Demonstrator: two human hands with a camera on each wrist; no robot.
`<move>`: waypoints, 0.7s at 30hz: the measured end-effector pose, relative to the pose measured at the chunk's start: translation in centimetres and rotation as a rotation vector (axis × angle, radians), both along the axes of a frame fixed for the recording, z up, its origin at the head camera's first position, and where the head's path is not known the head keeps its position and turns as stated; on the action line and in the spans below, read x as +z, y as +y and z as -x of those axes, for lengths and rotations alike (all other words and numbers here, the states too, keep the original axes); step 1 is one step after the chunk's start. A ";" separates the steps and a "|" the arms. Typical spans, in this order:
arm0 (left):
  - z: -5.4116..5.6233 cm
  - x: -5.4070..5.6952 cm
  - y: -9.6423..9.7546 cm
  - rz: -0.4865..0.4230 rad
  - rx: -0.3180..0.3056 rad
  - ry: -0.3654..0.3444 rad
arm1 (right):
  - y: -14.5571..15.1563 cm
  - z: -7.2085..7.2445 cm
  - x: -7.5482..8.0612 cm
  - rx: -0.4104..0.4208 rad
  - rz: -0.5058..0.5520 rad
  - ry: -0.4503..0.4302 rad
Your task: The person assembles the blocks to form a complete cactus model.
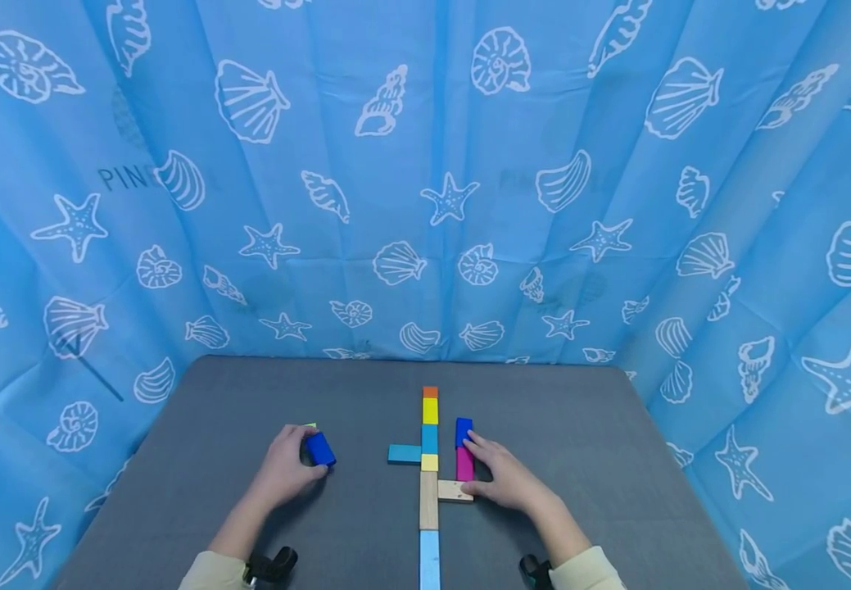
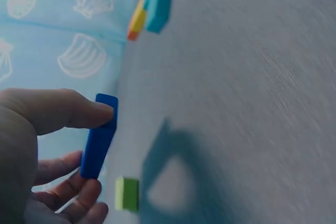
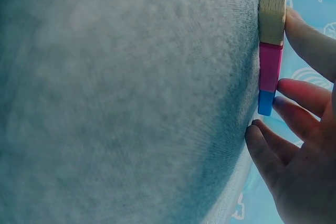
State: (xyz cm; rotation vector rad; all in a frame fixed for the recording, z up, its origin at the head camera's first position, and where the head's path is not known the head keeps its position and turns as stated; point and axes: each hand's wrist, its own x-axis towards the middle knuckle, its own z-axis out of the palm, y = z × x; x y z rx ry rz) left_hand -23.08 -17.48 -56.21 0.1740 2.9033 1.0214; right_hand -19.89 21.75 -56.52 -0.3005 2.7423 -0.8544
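Between thumb and fingers, my left hand (image 1: 287,463) pinches a blue block (image 2: 100,136) raised over the table, its shadow falling apart from it. Behind that hand lies a green block (image 2: 127,193), mostly hidden in the head view. My right hand (image 1: 504,475) rests against blocks right of the centre row: its thumb touches a plain wooden block (image 1: 454,491), and its fingers lie along a pink block (image 3: 270,66) and a second blue block (image 1: 463,431). Those two lie end to end, running away from the wooden block.
A straight row runs up the middle of the grey table (image 1: 558,410): light blue block (image 1: 430,561), wooden block (image 1: 428,501), small yellow, teal, yellow block (image 1: 430,410) and orange block (image 1: 430,392). Another teal block (image 1: 405,454) juts left. A shell-print curtain (image 1: 425,164) hangs behind.
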 end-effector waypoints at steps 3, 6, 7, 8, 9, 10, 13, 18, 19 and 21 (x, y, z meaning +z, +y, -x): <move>0.4 0.5 0.7 -0.044 -0.029 0.011 | 0.1 0.0 -0.1 -0.001 0.004 0.000; 0.7 0.9 1.6 -0.074 -0.041 0.026 | 0.2 0.0 -0.2 -0.002 0.003 0.000; 0.8 1.1 2.0 -0.081 -0.038 0.033 | 0.2 0.0 -0.2 -0.003 0.002 0.000; 0.9 1.1 2.3 -0.086 -0.034 0.042 | 0.2 0.0 -0.2 -0.002 0.003 0.001; 1.0 1.1 2.5 -0.091 -0.030 0.053 | 0.2 0.0 -0.3 -0.001 0.003 0.001; 1.1 1.2 2.8 -0.095 -0.023 0.060 | 0.2 0.0 -0.3 -0.001 0.005 0.000; 1.3 1.4 3.5 -0.103 -0.007 0.075 | 0.1 0.0 -0.3 -0.002 0.004 -0.005; 1.7 1.8 4.2 -0.134 -0.011 0.075 | 0.0 0.0 -0.3 -0.008 0.003 -0.009; 1.7 1.9 4.3 -0.139 -0.014 0.074 | 0.0 0.0 -0.2 -0.008 0.003 -0.010; 1.9 2.0 4.5 -0.142 -0.022 0.076 | 0.0 0.0 -0.2 -0.008 0.004 -0.008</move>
